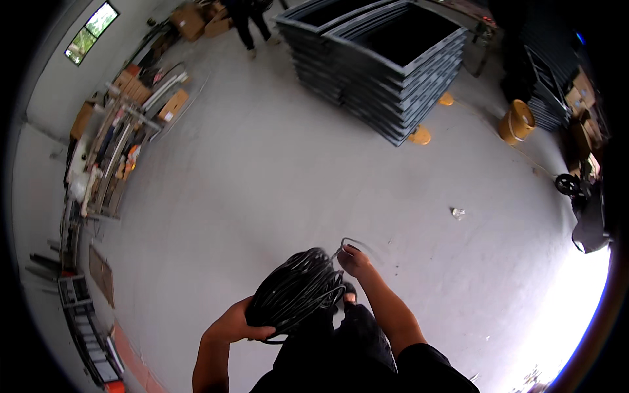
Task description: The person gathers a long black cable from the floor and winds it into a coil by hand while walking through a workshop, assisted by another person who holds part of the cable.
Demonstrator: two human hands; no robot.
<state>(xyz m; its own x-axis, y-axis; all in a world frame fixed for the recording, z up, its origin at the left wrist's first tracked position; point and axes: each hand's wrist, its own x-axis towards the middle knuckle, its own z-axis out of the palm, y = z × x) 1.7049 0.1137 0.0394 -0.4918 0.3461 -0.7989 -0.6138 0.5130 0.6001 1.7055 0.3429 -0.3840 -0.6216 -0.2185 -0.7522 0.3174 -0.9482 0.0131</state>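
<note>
A thick coil of black cable [295, 288] is held in front of my body, above my legs. My left hand [241, 322] grips its lower left side, thumb across the front and the other fingers hidden behind. At the coil's upper right, my right hand [354, 259] is closed on a loose stretch of the same cable. A bent end of it sticks up past my fingers, blurred by motion.
Grey frames [380, 72] stand stacked on the floor ahead, with a yellow bucket [517, 122] to their right. Cluttered shelving [111, 157] lines the left wall. A crumpled clear scrap [458, 213] lies at right. Another person's legs [249, 29] show at the far end.
</note>
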